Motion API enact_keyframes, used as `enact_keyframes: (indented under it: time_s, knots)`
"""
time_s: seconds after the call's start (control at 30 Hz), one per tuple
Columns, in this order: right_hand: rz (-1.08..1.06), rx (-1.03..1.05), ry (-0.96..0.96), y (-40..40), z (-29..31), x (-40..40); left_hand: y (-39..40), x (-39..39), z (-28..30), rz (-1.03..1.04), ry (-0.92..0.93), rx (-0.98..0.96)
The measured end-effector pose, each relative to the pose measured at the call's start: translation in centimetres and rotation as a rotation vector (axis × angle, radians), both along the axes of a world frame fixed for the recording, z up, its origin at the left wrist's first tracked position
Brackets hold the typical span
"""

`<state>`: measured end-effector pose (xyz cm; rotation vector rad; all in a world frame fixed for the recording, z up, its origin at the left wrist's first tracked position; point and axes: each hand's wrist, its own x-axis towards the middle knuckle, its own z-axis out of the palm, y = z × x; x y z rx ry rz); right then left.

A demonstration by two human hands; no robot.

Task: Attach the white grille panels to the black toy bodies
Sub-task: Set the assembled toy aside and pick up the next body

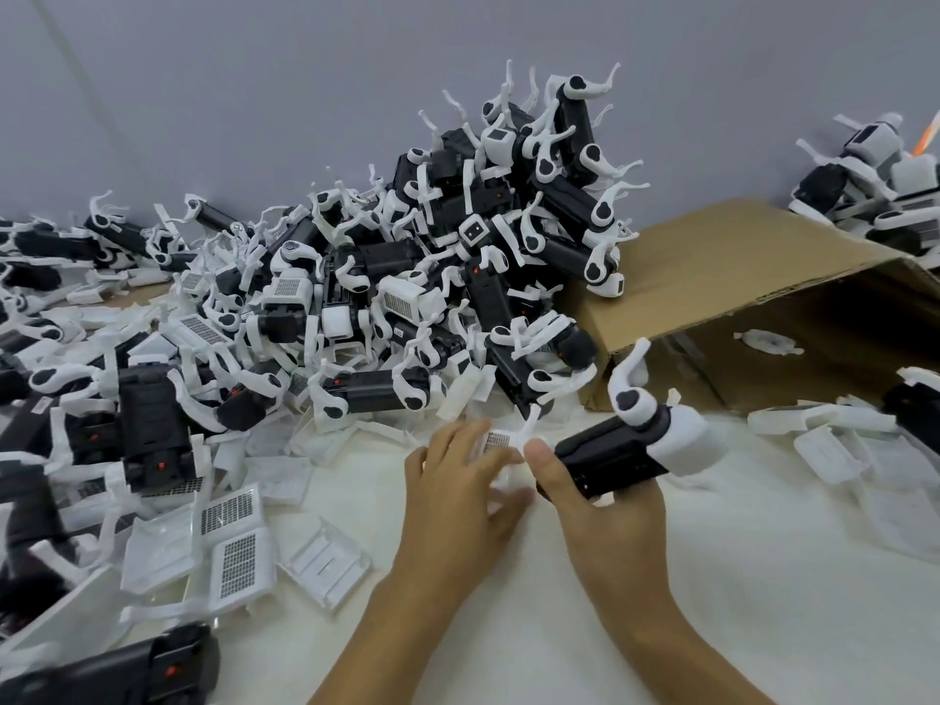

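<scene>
My right hand grips a black toy body that lies tilted, its white end piece and a white leg pointing up and to the right. My left hand holds a white grille panel against the body's left end, fingers curled over it so most of the panel is hidden. More loose white grille panels lie flat on the white table to the left of my hands.
A tall heap of black toy bodies with white legs fills the middle and left of the table. An open cardboard box lies on its side at the right. More white parts lie at the right. A grey wall stands behind.
</scene>
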<state>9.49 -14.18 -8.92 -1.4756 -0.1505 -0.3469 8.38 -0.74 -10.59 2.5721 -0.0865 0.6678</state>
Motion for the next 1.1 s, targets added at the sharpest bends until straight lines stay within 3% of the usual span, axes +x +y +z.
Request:
enact_keyframes:
  time_s: [0.1,0.27,0.37,0.5,0.63,0.87,1.1]
  knots:
    - [-0.024,0.016,0.013,0.0,0.3,-0.1,0.3,-0.1,0.5,0.004,-0.126,-0.334]
    - [-0.079,0.064,0.2,-0.6,0.2,0.3,0.8,-0.2,2.3,0.04,-0.246,-1.076]
    - [-0.045,0.061,0.207,-0.6,-0.1,0.8,0.8,-0.3,3.0,-0.026,-0.24,-1.266]
    - [0.011,0.027,0.173,-0.5,-0.4,0.7,-0.3,-0.6,3.0,-0.175,-0.166,-1.26]
    - [0.087,0.022,0.146,-0.2,-0.1,0.3,-1.9,-1.2,2.7,-0.261,-0.172,-1.09]
    - [0.347,0.259,0.224,-0.3,0.8,-0.3,-2.4,-1.5,2.7,-0.233,-0.213,-0.846]
    - [0.295,0.168,0.152,-0.4,0.9,-0.2,-2.6,-1.9,2.8,-0.181,-0.27,-0.668]
